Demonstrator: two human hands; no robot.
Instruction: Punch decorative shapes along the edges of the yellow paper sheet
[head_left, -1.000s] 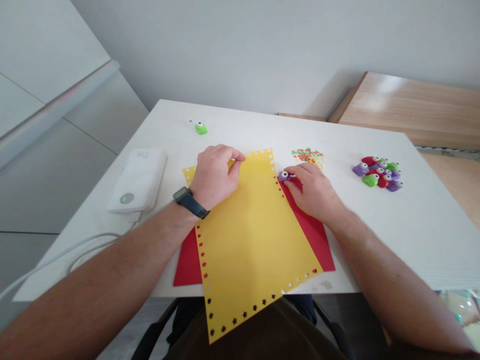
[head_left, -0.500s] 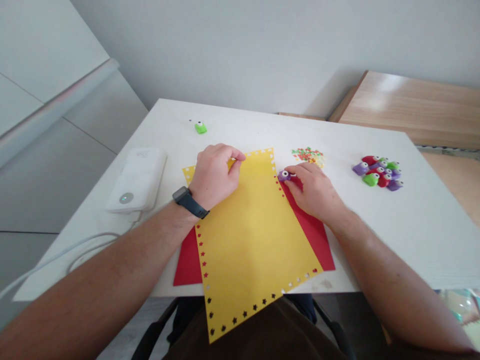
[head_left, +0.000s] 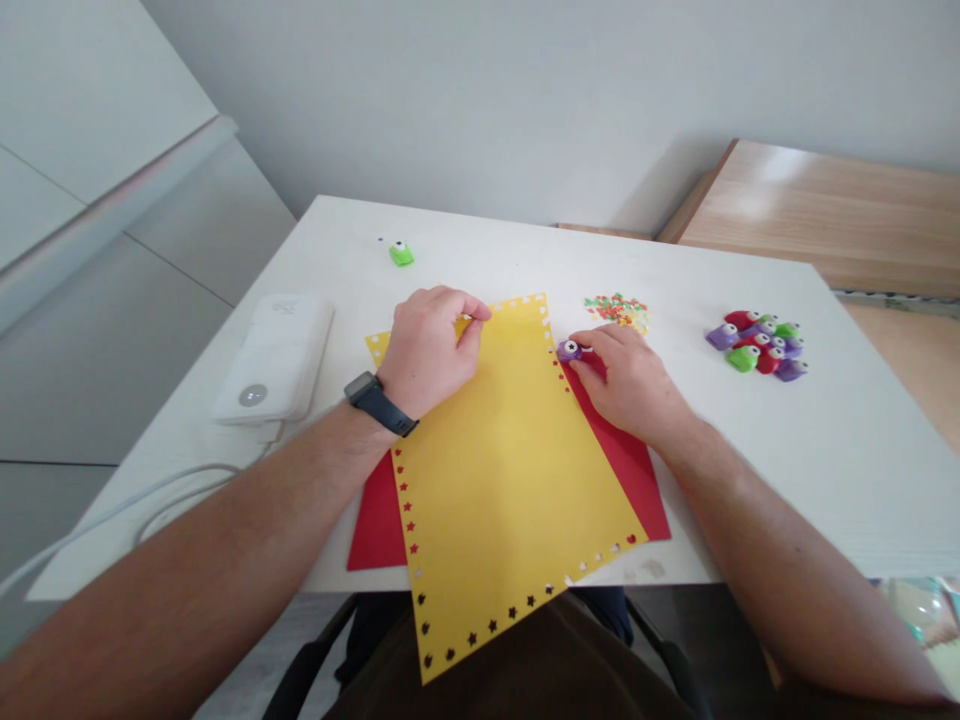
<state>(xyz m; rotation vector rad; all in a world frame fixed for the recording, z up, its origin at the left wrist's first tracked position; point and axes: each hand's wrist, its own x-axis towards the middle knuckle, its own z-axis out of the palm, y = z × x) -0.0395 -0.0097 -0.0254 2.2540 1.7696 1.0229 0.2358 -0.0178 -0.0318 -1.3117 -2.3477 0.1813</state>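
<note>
A yellow sheet of paper (head_left: 510,440) with small shapes punched along its edges lies at a slant over a red sheet (head_left: 379,520); its lower corner overhangs the table's front edge. My right hand (head_left: 622,375) is closed on a small purple craft punch (head_left: 570,350), set at the sheet's right edge near the top. Star-shaped holes run just below the punch. My left hand (head_left: 431,345), with a dark watch on the wrist, is over the sheet's upper left, thumb and index finger pinched near the top edge. What is between these fingertips, if anything, is hidden.
Coloured paper cut-outs (head_left: 619,308) lie in a heap beyond my right hand. Several red, green and purple punches (head_left: 757,345) cluster at the right. A green punch (head_left: 401,254) stands at the back left. A white device (head_left: 274,355) with a cable lies left.
The yellow sheet's lower part has shifted very slightly to the right. Both hands and the purple punch stay practically where they were.
</note>
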